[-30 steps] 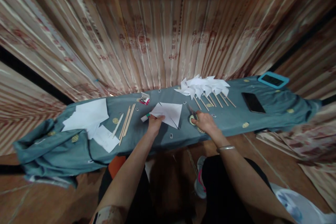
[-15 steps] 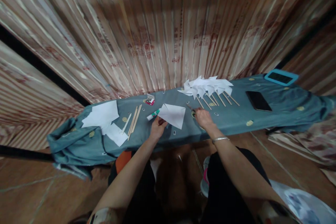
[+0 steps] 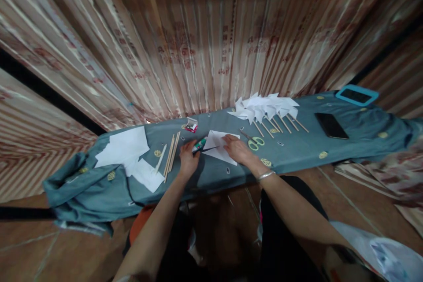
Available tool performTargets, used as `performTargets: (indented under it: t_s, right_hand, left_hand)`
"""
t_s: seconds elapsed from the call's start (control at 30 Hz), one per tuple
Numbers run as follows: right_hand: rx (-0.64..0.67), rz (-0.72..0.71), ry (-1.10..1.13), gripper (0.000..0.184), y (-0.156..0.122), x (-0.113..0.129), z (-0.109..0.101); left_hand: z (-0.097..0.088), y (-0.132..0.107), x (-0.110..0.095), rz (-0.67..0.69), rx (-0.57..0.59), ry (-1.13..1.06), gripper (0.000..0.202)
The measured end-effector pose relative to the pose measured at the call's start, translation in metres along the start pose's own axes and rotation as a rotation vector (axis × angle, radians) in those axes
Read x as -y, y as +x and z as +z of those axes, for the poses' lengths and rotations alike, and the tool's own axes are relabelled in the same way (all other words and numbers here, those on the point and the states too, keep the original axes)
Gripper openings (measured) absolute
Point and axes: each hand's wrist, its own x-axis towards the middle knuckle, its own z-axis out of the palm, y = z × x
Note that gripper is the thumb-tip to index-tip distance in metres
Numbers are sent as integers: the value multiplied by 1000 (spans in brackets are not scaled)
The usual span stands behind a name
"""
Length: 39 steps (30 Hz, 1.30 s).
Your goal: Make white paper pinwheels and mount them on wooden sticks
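Observation:
In the head view my left hand [image 3: 189, 157] is closed around a green and white glue stick [image 3: 200, 144] at the left edge of a creased white paper square [image 3: 218, 153]. My right hand [image 3: 237, 150] rests on the right part of this square, fingers stretched out over it. The square lies on the blue-green cloth, with slits or creases running in from its corners. Just right of my right hand lie scissors [image 3: 255, 142] with light green handles, touched by no hand.
Several white paper pinwheels [image 3: 264, 106] on sticks lie at the back. Loose wooden sticks [image 3: 172, 152], a white pencil-like stick [image 3: 161, 158], white paper sheets [image 3: 127, 143] and a small red box [image 3: 191, 126] are leftward. A black phone [image 3: 331, 125] and blue-framed device [image 3: 357, 94] lie right.
My right hand has let go of the scissors and moved left onto the paper square. My left hand has shifted from the paper's lower edge to the glue stick and gripped it.

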Motion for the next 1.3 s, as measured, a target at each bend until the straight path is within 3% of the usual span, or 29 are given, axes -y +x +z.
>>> performTargets:
  t_s: [0.13, 0.27, 0.4, 0.5, 0.6, 0.67, 0.77, 0.93, 1.07, 1.17, 1.3]
  right_hand:
    - [34, -20, -5, 35, 17, 11, 7]
    - [29, 3, 35, 27, 27, 17, 3]
    - [-65, 13, 146, 31, 38, 23, 0]
    - [-100, -11, 639, 30, 46, 30, 4]
    - [18, 4, 1398, 27, 47, 33, 10]
    - [90, 39, 1670, 32, 43, 33, 12]
    - [87, 93, 1862, 36, 35, 32, 13]
    - [22, 156, 1950, 34, 28, 21, 21]
    - [-15, 352, 2082, 28, 33, -1, 30]
    - [19, 466, 2167, 24, 36, -17, 31]
    - [89, 479, 2236, 27, 34, -28, 25]
  left_hand:
    - [4, 8, 6, -6, 49, -4, 35]
    - [-6, 17, 6, -45, 29, -95, 25]
    - [-16, 21, -6, -225, -66, -378, 25]
    - [-16, 16, -24, -356, 18, -671, 37]
    - [-14, 9, -42, -422, 105, -843, 46]
    - [-13, 4, -51, -420, 159, -888, 47]
    - [-13, 1, -58, -393, 222, -857, 48]
    - [-7, 2, -59, -406, 273, -772, 56]
    - [-3, 4, -52, -398, 304, -688, 62]
    - [-6, 8, -43, -302, 272, -519, 53]
    - [-12, 17, -31, -87, 212, -134, 32]
